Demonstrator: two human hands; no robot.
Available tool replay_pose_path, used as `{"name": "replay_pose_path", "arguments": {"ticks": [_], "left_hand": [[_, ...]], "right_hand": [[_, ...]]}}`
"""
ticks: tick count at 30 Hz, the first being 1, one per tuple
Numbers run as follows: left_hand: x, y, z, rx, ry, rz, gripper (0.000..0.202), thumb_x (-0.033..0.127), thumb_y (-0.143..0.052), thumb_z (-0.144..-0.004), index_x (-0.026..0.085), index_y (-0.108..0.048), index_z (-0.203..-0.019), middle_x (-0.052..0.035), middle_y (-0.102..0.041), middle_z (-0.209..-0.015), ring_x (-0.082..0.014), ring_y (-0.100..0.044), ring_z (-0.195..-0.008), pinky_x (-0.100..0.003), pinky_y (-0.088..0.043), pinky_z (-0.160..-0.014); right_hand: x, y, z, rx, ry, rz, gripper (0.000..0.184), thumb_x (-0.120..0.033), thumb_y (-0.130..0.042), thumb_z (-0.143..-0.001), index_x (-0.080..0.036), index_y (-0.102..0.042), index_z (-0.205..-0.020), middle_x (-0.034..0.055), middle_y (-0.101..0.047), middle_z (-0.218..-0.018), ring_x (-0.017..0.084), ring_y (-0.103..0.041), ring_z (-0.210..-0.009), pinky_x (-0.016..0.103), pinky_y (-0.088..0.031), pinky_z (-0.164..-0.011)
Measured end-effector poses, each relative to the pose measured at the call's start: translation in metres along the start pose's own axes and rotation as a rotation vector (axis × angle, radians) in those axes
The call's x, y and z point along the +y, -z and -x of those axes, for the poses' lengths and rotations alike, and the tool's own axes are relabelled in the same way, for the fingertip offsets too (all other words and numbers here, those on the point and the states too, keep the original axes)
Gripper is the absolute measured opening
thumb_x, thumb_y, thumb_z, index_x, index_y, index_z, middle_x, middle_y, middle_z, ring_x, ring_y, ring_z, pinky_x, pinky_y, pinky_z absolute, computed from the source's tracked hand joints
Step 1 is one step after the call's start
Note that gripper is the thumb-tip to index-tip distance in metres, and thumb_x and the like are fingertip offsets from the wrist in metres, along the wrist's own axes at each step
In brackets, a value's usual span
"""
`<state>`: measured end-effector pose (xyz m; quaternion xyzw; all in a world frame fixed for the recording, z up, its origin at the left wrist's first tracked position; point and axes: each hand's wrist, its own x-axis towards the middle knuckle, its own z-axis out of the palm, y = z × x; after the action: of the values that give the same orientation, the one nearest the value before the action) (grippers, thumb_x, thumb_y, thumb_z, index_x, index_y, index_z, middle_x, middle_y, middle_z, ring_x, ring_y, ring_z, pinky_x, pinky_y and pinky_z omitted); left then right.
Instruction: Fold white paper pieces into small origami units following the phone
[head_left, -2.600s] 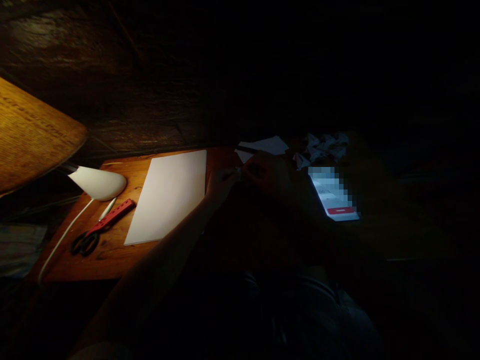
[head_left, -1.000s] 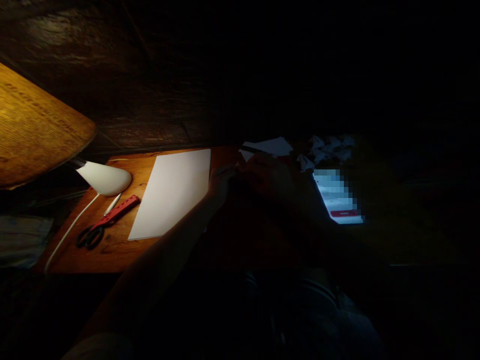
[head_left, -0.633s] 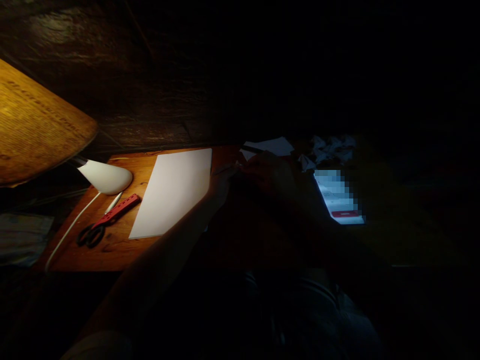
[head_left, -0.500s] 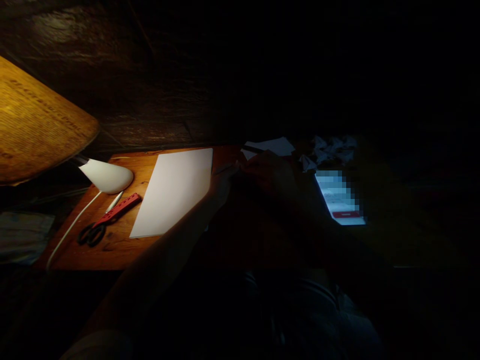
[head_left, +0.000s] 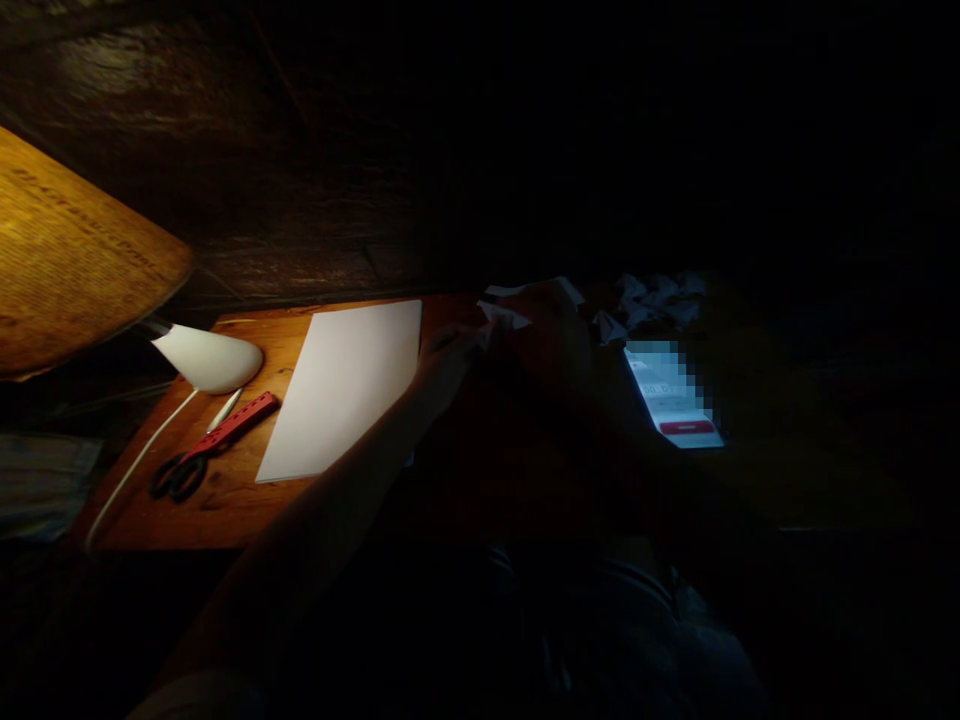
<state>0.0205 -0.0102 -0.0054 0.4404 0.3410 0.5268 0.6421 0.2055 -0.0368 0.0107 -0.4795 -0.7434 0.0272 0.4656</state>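
The scene is very dark. My left hand (head_left: 444, 362) rests at the right edge of a white sheet of paper (head_left: 341, 385) on the wooden table (head_left: 240, 495); its fingers look curled, pinching a small pale scrap of paper (head_left: 504, 316). My right hand (head_left: 551, 335) is a dark shape just right of it, over the same scrap, fingers bent. Both hands meet at the scrap. More white paper (head_left: 504, 291) shows behind them.
A white lamp head (head_left: 206, 360) with its cord lights the left of the table. Scissors with a red ruler (head_left: 214, 440) and a pen lie beside it. A lit phone (head_left: 673, 395) lies at right, crumpled white paper (head_left: 652, 298) behind it. A woven object (head_left: 75, 275) fills the far left.
The right hand has moved up and over the white paper behind it, and a small pale scrap now shows between the two hands. The left hand has barely shifted.
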Motion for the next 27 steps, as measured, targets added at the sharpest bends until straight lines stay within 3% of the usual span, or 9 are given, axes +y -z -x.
{"name": "replay_pose_path", "arguments": {"ticks": [2, 5, 8, 11, 15, 20, 23, 27], "left_hand": [[0.002, -0.001, 0.001, 0.02, 0.025, 0.039, 0.018, 0.01, -0.067, -0.081, 0.019, -0.064, -0.066, 0.0007, -0.066, -0.067, -0.0113, -0.064, -0.069, -0.023, -0.052, -0.069], [0.001, -0.001, 0.001, 0.006, 0.062, 0.071, 0.017, 0.009, -0.069, -0.079, 0.019, -0.061, -0.067, 0.0015, -0.067, -0.07, -0.0117, -0.067, -0.073, -0.025, -0.056, -0.075], [-0.003, -0.001, 0.002, -0.035, 0.074, 0.017, 0.021, 0.012, -0.077, -0.075, 0.018, -0.058, -0.068, 0.0013, -0.068, -0.077, -0.0123, -0.068, -0.077, -0.027, -0.058, -0.078], [-0.005, -0.001, 0.003, -0.017, 0.0, -0.113, 0.022, 0.017, -0.083, -0.07, 0.018, -0.061, -0.072, 0.001, -0.069, -0.079, -0.0123, -0.066, -0.076, -0.025, -0.056, -0.074], [-0.002, -0.002, 0.005, 0.034, -0.233, -0.312, 0.02, 0.024, -0.085, -0.072, 0.02, -0.068, -0.082, 0.0003, -0.07, -0.08, -0.0131, -0.064, -0.075, -0.024, -0.052, -0.07], [-0.004, 0.0, 0.006, -0.023, -0.291, -0.56, 0.026, 0.028, -0.088, -0.071, 0.02, -0.069, -0.088, -0.0016, -0.072, -0.083, -0.0148, -0.065, -0.077, -0.024, -0.049, -0.07], [-0.008, 0.003, 0.006, -0.022, -0.273, -0.724, 0.023, 0.021, -0.088, -0.07, 0.02, -0.071, -0.085, -0.0007, -0.073, -0.078, -0.0141, -0.063, -0.07, -0.025, -0.046, -0.066], [-0.01, 0.004, 0.006, -0.007, -0.221, -0.824, 0.014, 0.018, -0.083, -0.072, 0.02, -0.072, -0.078, 0.0005, -0.07, -0.068, -0.0135, -0.059, -0.061, -0.025, -0.039, -0.059]], "right_hand": [[-0.002, -0.003, 0.001, 0.064, -0.139, -0.1, 0.034, -0.03, -0.072, -0.09, -0.024, -0.069, -0.123, 0.0113, -0.07, -0.123, 0.026, -0.064, -0.105, 0.044, -0.056, -0.091], [-0.003, -0.007, -0.001, 0.029, -0.321, -0.288, 0.017, -0.035, -0.069, -0.089, -0.021, -0.071, -0.098, 0.0066, -0.072, -0.097, 0.022, -0.065, -0.086, 0.037, -0.055, -0.078], [-0.005, -0.007, -0.004, -0.028, -0.41, -0.423, 0.02, -0.036, -0.064, -0.09, -0.021, -0.066, -0.078, 0.0022, -0.067, -0.076, 0.019, -0.062, -0.076, 0.032, -0.05, -0.072], [-0.01, -0.002, -0.008, -0.079, -0.462, -0.492, 0.02, -0.033, -0.063, -0.089, -0.02, -0.062, -0.073, 0.0005, -0.065, -0.074, 0.017, -0.06, -0.075, 0.029, -0.048, -0.07], [-0.018, 0.008, -0.012, -0.185, -0.608, -0.408, 0.021, -0.028, -0.064, -0.089, -0.02, -0.061, -0.07, 0.0002, -0.066, -0.074, 0.016, -0.061, -0.074, 0.028, -0.047, -0.069], [-0.018, 0.011, -0.016, -0.315, -0.761, -0.146, 0.02, -0.028, -0.071, -0.089, -0.018, -0.072, -0.072, 0.0029, -0.073, -0.074, 0.018, -0.067, -0.073, 0.028, -0.048, -0.066], [-0.008, 0.005, -0.014, -0.359, -0.754, -0.049, 0.016, -0.025, -0.072, -0.089, -0.018, -0.076, -0.075, 0.0043, -0.076, -0.076, 0.019, -0.07, -0.073, 0.029, -0.05, -0.065], [0.002, -0.004, -0.005, -0.327, -0.533, 0.032, 0.007, -0.02, -0.072, -0.089, -0.015, -0.078, -0.091, 0.009, -0.081, -0.09, 0.021, -0.074, -0.082, 0.031, -0.053, -0.074]]}}
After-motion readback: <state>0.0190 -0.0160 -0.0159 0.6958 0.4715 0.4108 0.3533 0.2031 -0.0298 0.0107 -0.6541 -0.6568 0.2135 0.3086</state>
